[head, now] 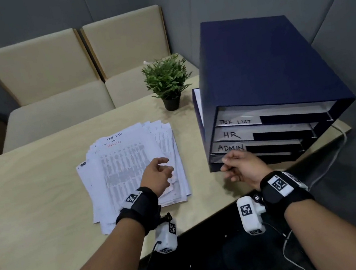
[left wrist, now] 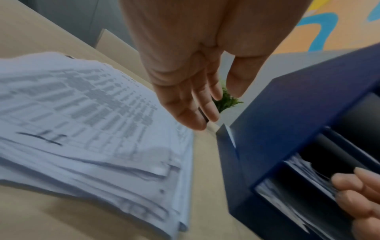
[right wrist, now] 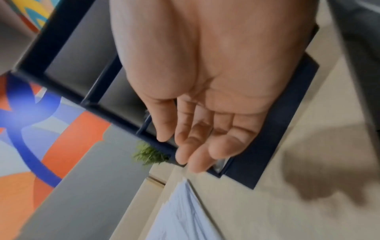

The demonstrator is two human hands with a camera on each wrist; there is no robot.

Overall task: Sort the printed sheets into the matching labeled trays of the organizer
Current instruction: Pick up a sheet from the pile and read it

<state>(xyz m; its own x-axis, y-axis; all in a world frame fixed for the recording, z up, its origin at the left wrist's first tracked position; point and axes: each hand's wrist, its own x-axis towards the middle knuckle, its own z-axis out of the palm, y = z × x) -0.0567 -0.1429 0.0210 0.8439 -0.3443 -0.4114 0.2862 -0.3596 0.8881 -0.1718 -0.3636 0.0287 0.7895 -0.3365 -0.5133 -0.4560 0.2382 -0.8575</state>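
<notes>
A loose pile of printed sheets (head: 130, 167) (left wrist: 86, 123) (right wrist: 185, 216) lies on the table, its top sheet a grey table print with handwriting at its head. A dark blue organizer (head: 266, 86) (left wrist: 298, 123) (right wrist: 273, 129) stands to the right, with trays labeled TASK LIST (head: 236, 122), HR (head: 231, 135) and ADMIN (head: 230, 147). My left hand (head: 159, 174) (left wrist: 197, 97) hovers over the pile's right part, fingers relaxed, holding nothing. My right hand (head: 237, 165) (right wrist: 197, 129) hangs in front of the lowest trays, fingers loosely curled and empty.
A small potted plant (head: 168, 81) stands behind the pile, left of the organizer. Beige cushioned seats (head: 68, 87) lie beyond the light wood table (head: 28, 197). A cable (head: 329, 165) runs off the table's right edge. Grey walls close in behind.
</notes>
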